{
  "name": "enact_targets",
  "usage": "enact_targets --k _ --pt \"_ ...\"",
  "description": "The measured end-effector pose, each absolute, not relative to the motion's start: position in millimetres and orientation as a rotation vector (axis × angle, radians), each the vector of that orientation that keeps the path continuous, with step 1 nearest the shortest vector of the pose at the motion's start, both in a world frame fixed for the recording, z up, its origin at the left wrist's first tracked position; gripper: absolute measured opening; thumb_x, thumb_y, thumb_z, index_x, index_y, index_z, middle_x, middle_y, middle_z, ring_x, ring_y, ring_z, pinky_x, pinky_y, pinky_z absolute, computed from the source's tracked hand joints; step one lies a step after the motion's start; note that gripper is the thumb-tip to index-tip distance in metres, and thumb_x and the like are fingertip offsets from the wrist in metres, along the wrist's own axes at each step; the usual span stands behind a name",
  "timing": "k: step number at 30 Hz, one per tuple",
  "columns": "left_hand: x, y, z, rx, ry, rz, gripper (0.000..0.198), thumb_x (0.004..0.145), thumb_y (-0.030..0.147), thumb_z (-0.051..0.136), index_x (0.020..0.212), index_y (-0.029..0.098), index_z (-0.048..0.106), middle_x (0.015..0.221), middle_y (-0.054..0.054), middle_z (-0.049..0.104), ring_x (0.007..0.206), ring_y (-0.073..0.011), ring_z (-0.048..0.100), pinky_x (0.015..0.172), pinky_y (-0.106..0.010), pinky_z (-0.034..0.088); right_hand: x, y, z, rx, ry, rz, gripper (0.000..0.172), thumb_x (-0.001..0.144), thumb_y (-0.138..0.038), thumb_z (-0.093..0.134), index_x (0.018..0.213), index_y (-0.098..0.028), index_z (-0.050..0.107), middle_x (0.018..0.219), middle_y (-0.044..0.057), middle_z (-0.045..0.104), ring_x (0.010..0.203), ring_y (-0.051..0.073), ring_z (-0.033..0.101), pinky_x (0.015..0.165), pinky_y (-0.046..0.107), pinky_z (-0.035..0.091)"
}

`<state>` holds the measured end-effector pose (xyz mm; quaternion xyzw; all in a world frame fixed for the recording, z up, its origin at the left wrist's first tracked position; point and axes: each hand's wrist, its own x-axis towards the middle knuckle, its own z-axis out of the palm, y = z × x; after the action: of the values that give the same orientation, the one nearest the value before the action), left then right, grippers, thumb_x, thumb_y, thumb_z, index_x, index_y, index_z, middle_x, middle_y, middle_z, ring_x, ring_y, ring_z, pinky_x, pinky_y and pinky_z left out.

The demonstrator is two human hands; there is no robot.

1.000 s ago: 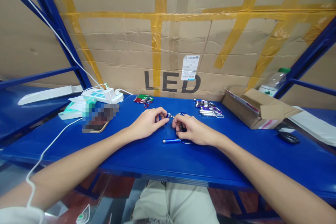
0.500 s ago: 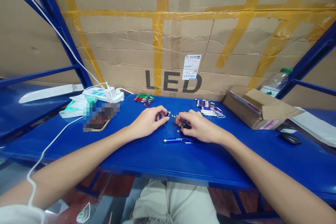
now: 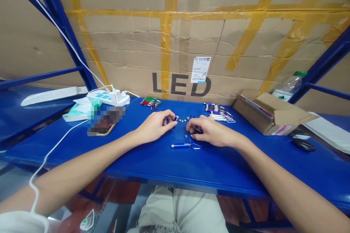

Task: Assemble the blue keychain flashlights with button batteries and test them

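Observation:
My left hand [image 3: 157, 125] is closed in a pinch around a short blue flashlight tube [image 3: 176, 118] with a silver end; the fingers hide most of it. To the right, my right hand [image 3: 206, 130] hovers low over the table, fingers curled but thumb and fingertips apart. Something dark under its palm is mostly hidden. Several small button cells [image 3: 182, 120] lie in a row between the hands, and another button cell [image 3: 186, 136] rests by the right thumb. Nearer the front lies a blue mini flashlight [image 3: 180, 146] with a carabiner clip.
Red and green flashlights [image 3: 150, 102] lie at the back, purple and silver ones [image 3: 218, 113] farther right. An open cardboard box [image 3: 269, 113], a black mouse [image 3: 303, 144] and a bottle [image 3: 291, 83] stand right. A phone [image 3: 105, 125] and power strip [image 3: 108, 97] are left.
My right hand has shifted slightly right and away from the row of button cells, so more of them show. The left hand keeps its hold on the blue tube.

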<state>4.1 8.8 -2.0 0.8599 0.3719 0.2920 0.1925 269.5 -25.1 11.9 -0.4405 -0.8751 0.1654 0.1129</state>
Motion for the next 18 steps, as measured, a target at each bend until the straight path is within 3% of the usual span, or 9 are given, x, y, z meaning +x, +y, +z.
enact_targets --k 5,18 --pt "4.5 7.8 -1.1 2.405 1.037 0.825 0.027 0.100 0.044 0.064 0.107 0.019 0.071 0.086 -0.001 0.073 0.068 -0.0160 0.063 0.066 -0.028 0.045 267.0 -26.5 15.9 -1.308 -2.559 0.574 0.018 0.092 -0.012 0.064 0.106 -0.022 0.070 0.100 0.003 0.078 0.102 0.025 0.064 0.092 0.037 0.041" --pt "3.9 6.2 0.3 2.368 0.944 0.969 0.023 0.102 0.041 0.065 0.107 0.018 0.068 0.089 0.000 0.074 0.070 -0.0145 0.062 0.070 -0.028 0.046 263.4 -16.0 -1.7 -1.133 -2.290 1.020 0.015 0.082 -0.023 0.075 0.095 -0.020 0.067 0.088 0.000 0.070 0.077 0.016 0.057 0.070 0.028 0.044"
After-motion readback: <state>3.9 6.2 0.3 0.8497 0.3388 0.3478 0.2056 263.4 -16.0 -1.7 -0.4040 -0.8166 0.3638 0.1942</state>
